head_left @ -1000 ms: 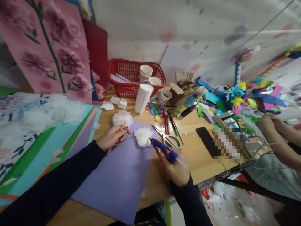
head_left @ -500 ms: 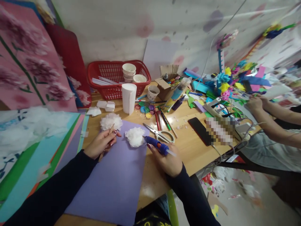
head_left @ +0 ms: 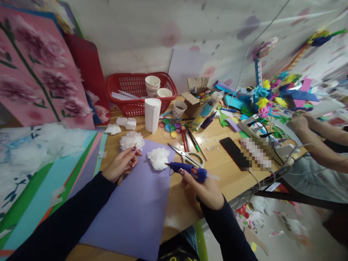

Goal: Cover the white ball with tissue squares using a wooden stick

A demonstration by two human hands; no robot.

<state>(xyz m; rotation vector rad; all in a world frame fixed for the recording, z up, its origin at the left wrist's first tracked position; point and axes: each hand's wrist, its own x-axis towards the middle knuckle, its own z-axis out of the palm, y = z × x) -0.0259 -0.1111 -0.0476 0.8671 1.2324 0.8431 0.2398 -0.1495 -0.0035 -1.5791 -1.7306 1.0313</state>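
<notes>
My right hand (head_left: 202, 186) grips a blue hot glue gun (head_left: 187, 170), a clear glue stick poking out of its back end. The nozzle points left, close to a ruffled white paper flower (head_left: 158, 158) on the purple sheet (head_left: 130, 214); whether they touch I cannot tell. My left hand (head_left: 123, 164) is closed, pinching a thin pointed wooden stick (head_left: 135, 145) that is mostly hidden by the fingers. Just beyond those fingers lies a second white paper flower (head_left: 132, 140), at the sheet's upper left corner.
Scissors (head_left: 187, 156), brushes and a green pen lie right of the sheet. Behind stand a white paper roll (head_left: 152, 116), a red basket (head_left: 127, 107) with cups, and paint pots (head_left: 170, 127). A phone (head_left: 233, 153) and cables lie right. Another person's hands (head_left: 299, 121) rest at far right.
The glue gun has drawn back to the right, its nozzle now showing beside the flower. My left hand stays closed on the stick, which shows less. The whole view has shifted slightly.
</notes>
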